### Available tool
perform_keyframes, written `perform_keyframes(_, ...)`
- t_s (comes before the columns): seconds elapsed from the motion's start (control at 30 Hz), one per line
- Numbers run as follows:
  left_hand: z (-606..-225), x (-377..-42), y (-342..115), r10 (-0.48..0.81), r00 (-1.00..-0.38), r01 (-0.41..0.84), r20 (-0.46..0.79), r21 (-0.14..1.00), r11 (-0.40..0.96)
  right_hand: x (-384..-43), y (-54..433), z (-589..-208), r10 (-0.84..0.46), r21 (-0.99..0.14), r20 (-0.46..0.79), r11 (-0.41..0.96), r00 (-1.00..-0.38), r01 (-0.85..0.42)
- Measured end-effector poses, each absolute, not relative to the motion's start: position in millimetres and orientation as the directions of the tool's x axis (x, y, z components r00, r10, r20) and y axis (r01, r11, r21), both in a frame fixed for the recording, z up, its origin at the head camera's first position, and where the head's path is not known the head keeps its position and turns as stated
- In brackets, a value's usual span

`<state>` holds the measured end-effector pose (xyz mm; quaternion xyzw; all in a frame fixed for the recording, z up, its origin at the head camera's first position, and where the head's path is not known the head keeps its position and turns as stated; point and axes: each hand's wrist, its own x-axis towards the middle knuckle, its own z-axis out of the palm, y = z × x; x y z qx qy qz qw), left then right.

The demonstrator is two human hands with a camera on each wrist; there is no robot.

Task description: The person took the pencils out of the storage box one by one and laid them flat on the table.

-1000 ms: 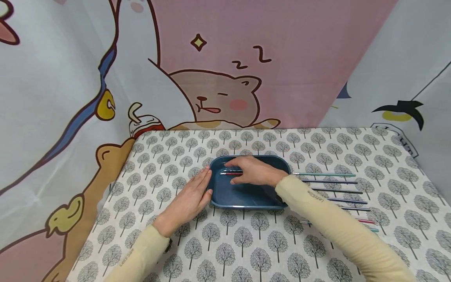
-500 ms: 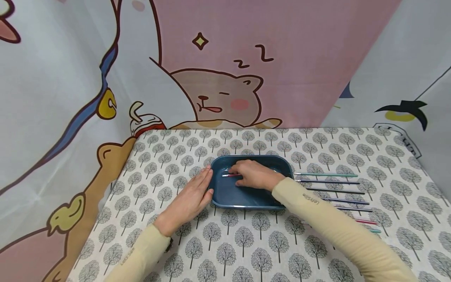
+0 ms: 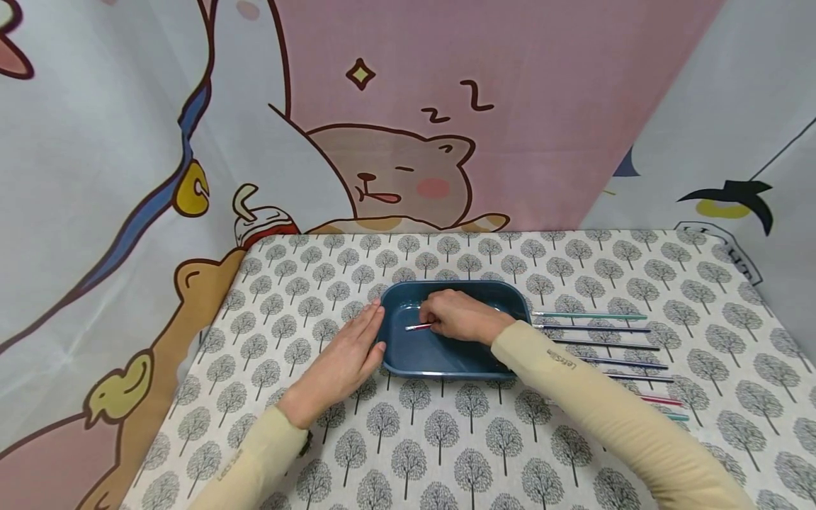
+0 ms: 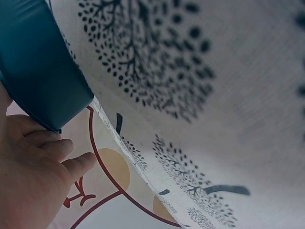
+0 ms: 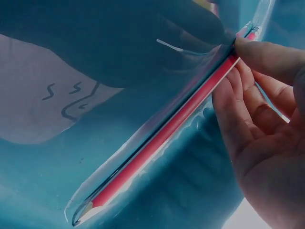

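A dark blue rectangular tray (image 3: 440,373) stands on the tree-print cloth. My right hand (image 3: 460,315) reaches into it and pinches a red pencil (image 3: 416,328) between thumb and fingers. In the right wrist view, this pencil (image 5: 167,131) slants across the tray floor, its sharpened tip at lower left. Clear, shiny plastic film seems to surround it. My left hand (image 3: 344,358) rests with straight fingers against the tray's left wall. The left wrist view has these fingers (image 4: 57,148) beside the tray's outer side (image 4: 38,67).
Right of the tray, several pencils lie in a row: a green one (image 3: 593,316), dark ones such as the dark blue pencil (image 3: 599,329), and a red one (image 3: 663,400). My right sleeve (image 3: 586,389) crosses over some. A printed curtain (image 3: 510,106) hangs behind the table.
My right hand has come down onto the red pencil and its fingers have closed on it. The pencil's visible end has shifted slightly toward me. My left hand has stayed at the tray.
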<state>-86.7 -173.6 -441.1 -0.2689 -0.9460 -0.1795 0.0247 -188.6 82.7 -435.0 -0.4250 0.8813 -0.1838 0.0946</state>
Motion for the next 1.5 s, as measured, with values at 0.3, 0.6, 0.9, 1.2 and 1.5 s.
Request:
perform_keyframes(0.3,-441,-87,-173,0.494,-0.858,0.511,0.143,0.333,0.792,-189,82,-436,-0.788,-0.419,-0.011,0.563,-0.616,-0.713)
perform_keyframes(0.6,-441,-87,-173,0.497,-0.856,0.514,0.143,0.331,0.791,-189,83,-435,-0.787,-0.423,-0.003,0.560,-0.616,-0.712)
perform_keyframes(0.9,-441,-86,-173,0.498,-0.855,0.516,0.145,0.326,0.792,-188,81,-433,-0.783,-0.430,0.009,0.558,-0.621,-0.710)
perform_keyframes(1.2,-442,-86,-173,0.502,-0.853,0.520,0.145,0.323,0.791,-187,81,-424,-0.777,-0.439,0.012,0.562,-0.630,-0.701)
perform_keyframes(1.5,-441,-86,-173,0.500,-0.855,0.516,0.138,0.326,0.792,-186,82,-407,-0.772,-0.450,0.055,0.547,-0.634,-0.705)
